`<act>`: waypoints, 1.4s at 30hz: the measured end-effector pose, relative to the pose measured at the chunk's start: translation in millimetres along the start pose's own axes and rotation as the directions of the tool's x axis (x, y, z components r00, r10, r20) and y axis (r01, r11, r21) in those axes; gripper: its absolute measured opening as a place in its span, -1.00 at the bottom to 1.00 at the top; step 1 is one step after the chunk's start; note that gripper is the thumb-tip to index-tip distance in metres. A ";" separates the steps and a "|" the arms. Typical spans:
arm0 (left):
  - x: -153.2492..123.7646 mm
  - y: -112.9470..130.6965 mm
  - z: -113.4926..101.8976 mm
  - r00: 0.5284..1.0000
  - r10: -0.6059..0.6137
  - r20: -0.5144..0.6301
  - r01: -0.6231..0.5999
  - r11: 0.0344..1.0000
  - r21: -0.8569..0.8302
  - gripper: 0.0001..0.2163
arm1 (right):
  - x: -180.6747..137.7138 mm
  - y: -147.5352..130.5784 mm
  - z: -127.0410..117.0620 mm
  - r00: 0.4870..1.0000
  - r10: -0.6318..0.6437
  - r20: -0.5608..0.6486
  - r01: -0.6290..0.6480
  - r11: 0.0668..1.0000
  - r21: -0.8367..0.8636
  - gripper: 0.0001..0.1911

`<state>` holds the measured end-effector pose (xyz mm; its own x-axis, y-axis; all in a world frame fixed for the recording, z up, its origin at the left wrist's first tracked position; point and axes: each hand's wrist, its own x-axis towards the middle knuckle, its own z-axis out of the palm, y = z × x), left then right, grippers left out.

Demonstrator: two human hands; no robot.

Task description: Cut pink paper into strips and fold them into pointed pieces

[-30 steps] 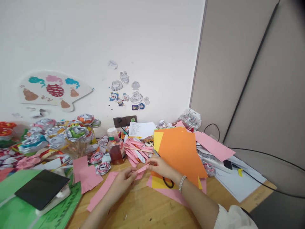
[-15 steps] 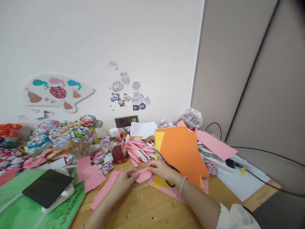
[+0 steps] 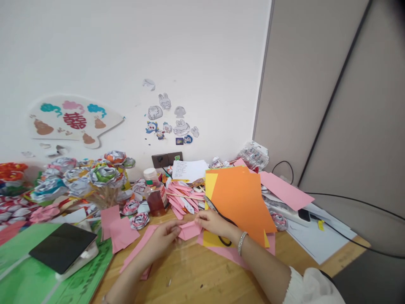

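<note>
A small folded piece of pink paper [image 3: 190, 231] is held between my two hands just above the wooden table. My left hand [image 3: 166, 236] pinches its left end with thumb and fingers. At its right end, the fingers of my right hand [image 3: 210, 221] grip the upper corner. Pink paper strips [image 3: 139, 249] lie partly hidden under my left hand and forearm. Beside my right hand, black-handled scissors [image 3: 224, 217] rest on orange sheets [image 3: 238, 202] and yellow paper. A pile of folded pink strips [image 3: 183, 196] sits just beyond my hands.
To the left stand paper flowers [image 3: 104, 175] on sticks, a jar of amber liquid [image 3: 156, 200] and a black tablet [image 3: 63, 247] on a green mat [image 3: 19, 253]. On the right are a pink sheet [image 3: 287, 190], white papers [image 3: 316, 240], a power strip and black cables.
The left thumb and fingers have shifted slightly left along the pink paper, so more of it shows. My right hand keeps its grip. The view has moved a little.
</note>
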<state>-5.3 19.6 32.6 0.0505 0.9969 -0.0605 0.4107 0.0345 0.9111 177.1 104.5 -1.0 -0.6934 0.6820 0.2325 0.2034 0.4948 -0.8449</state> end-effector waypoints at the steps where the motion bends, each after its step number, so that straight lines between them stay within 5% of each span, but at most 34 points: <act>1: 0.7 -2.0 0.0 1.000 0.011 -0.004 -0.011 1.000 0.007 -0.57 | 0.2 1.7 1.4 1.000 -0.008 0.006 0.008 1.000 0.020 -0.78; 14: -1.0 2.0 2.9 0.992 -0.075 0.098 0.090 0.983 -0.161 -0.56 | 1.8 7.8 5.1 0.998 -0.058 0.012 0.057 0.998 0.004 -0.82; 20: -0.2 2.0 8.3 0.997 -0.061 0.057 0.063 0.997 -0.043 -0.52 | -0.1 2.1 4.6 0.999 -0.050 0.015 0.051 0.995 -0.089 -0.79; 31: 3.9 -6.6 17.4 0.995 -0.090 0.031 0.093 0.987 -0.134 -0.54 | 1.5 -2.7 8.5 1.000 0.016 -0.009 -0.016 0.998 -0.056 -0.85; 42: 3.5 2.9 23.2 0.997 -0.015 -0.072 0.023 0.993 0.117 -0.71 | 1.9 -3.9 12.4 0.999 -0.037 -0.009 0.034 0.978 -0.205 -0.81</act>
<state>17.2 21.5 25.7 -0.0211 0.9988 -0.0442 0.5153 0.0488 0.8556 166.5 97.2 -3.2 -0.6943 0.6680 0.2679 0.3168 0.6179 -0.7196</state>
